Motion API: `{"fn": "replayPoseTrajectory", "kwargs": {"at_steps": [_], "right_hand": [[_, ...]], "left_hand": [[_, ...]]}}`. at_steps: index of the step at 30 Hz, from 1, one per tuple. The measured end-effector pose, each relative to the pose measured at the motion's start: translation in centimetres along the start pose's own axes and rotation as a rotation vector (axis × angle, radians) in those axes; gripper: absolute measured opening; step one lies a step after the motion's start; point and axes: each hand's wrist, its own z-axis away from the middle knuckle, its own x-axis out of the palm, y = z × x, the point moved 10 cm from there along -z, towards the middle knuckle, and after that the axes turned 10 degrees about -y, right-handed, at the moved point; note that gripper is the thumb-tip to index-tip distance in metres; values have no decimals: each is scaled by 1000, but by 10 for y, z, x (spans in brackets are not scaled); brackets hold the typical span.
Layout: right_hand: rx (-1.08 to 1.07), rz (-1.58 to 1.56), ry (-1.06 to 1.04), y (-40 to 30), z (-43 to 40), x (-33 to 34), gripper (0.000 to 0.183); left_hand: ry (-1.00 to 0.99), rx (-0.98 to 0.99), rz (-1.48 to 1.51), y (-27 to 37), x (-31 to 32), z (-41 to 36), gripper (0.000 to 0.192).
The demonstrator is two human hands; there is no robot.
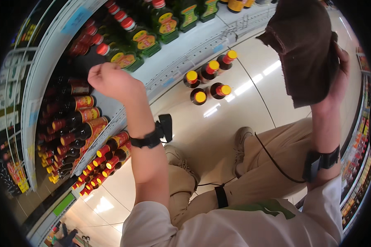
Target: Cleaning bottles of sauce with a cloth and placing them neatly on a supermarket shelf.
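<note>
My right hand (pixel 337 77) holds a dark brown cloth (pixel 306 55) that hangs over its fingers, raised above the floor at the right. At the left, my left hand (pixel 111 78) is curled over the white shelf (pixel 154 64), close to a green bottle with a red cap (pixel 123 58). Its fingertips are bent out of sight, so whether it touches or grips anything does not show. Several dark sauce bottles with yellow caps (pixel 208 71) stand upright on the tiled floor between the shelf and my feet.
Dark bottles with red and yellow necks (pixel 88 115) fill the shelf's left part. More such bottles (pixel 113 154) stand in rows beside its front edge. Green bottles (pixel 165 23) line the shelf further up. Another stocked shelf (pixel 358 148) runs along the far right. A cable (pixel 275 165) hangs by my leg.
</note>
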Motion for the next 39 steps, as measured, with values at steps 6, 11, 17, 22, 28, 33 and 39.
{"fn": "replayPoseTrajectory", "kwargs": {"at_steps": [6, 11, 17, 22, 28, 33, 39], "right_hand": [[6, -29, -90, -7, -5, 17, 34], [-109, -64, 40, -23, -5, 11, 28], [-68, -82, 196, -6, -16, 13, 37], [-55, -131, 227, -2, -26, 9, 40], [-65, -221, 225, -5, -36, 10, 40], [-78, -181, 294, -6, -38, 10, 42], [-204, -110, 324, -29, -40, 1, 47]], "left_hand": [[-1044, 70, -632, -14, 153, 127, 32], [-1389, 122, -1143, -68, 192, 194, 54], [-1696, -37, -1473, -129, 196, 220, 47], [-1691, -83, -1630, -140, 199, 219, 32], [-1691, -76, -1577, -141, 210, 225, 22], [-1627, -157, -1439, -128, 210, 223, 21], [-1636, 150, -1427, -29, 243, 233, 21]]}}
